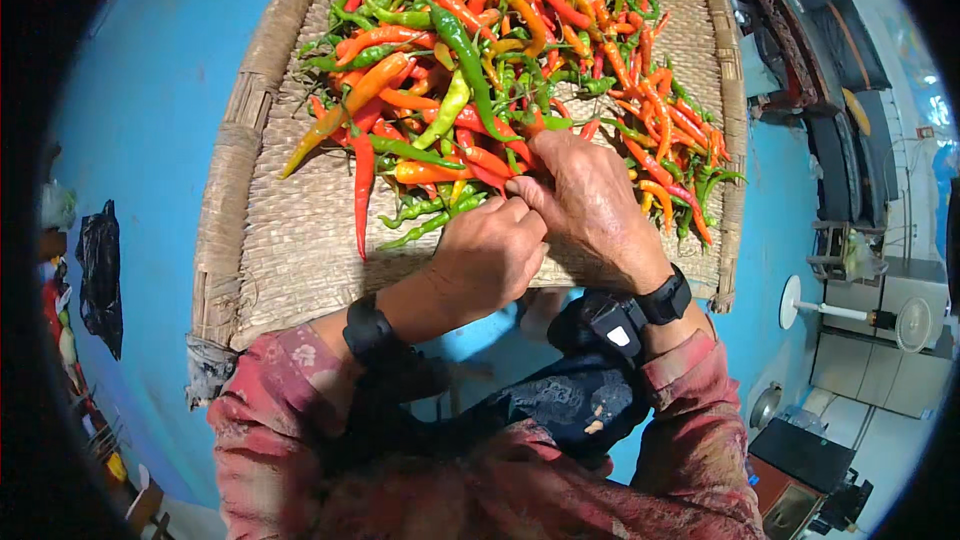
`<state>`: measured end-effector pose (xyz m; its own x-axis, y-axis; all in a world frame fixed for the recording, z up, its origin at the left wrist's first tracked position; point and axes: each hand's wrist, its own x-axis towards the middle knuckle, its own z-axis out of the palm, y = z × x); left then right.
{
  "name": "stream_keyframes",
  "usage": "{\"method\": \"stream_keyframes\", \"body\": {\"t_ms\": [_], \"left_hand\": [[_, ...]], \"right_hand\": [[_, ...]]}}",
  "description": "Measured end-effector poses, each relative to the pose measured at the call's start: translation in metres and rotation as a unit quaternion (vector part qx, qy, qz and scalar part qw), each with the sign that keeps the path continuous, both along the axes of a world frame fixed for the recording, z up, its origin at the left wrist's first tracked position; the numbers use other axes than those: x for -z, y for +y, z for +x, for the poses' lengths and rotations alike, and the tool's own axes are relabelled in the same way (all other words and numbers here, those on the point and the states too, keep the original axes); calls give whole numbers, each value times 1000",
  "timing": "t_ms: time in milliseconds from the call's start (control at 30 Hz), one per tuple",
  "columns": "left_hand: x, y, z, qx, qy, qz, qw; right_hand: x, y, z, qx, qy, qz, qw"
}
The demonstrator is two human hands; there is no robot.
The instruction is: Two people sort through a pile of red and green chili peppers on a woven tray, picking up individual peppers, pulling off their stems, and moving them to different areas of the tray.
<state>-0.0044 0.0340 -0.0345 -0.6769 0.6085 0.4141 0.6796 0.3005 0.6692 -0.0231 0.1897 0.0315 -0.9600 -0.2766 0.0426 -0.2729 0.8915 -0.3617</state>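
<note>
A large heap of red, orange and green chili peppers (470, 30) lies on a woven tray (290, 260). My left hand (490, 248) is closed at the heap's near edge, fingers curled inward. My right hand (595, 190) meets it from the right, thumb and forefinger pinching. A red chili pepper (488, 176) runs in between the two hands, and both grip at its end; the fingers hide the exact hold. Green chilies (430, 223) lie just beyond my left hand. A long red chili (363, 195) points toward me on the left.
A thick rolled rim (222, 202) edges the tray, which stands above a blue floor (150, 140). A black plastic bag (100, 280) lies at the left. To the right are a white stand fan (850, 313) and dark furniture (845, 155). My knees are under the tray's near edge.
</note>
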Motion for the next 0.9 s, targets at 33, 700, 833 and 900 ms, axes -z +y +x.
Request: {"method": "stream_keyframes", "body": {"t_ms": [33, 700, 833, 900], "left_hand": [[0, -1, -1, 8, 42, 9, 999], [-14, -13, 2, 95, 71, -52, 992], [-11, -16, 2, 97, 101, -38, 989], [-12, -17, 2, 101, 94, -48, 989]], "right_hand": [[-1, -1, -2, -1, -3, -1, 1000], [-3, 54, -14, 185, -48, -855, 482], [14, 28, -9, 198, -61, -403, 891], [28, 17, -5, 93, 137, -67, 984]]}}
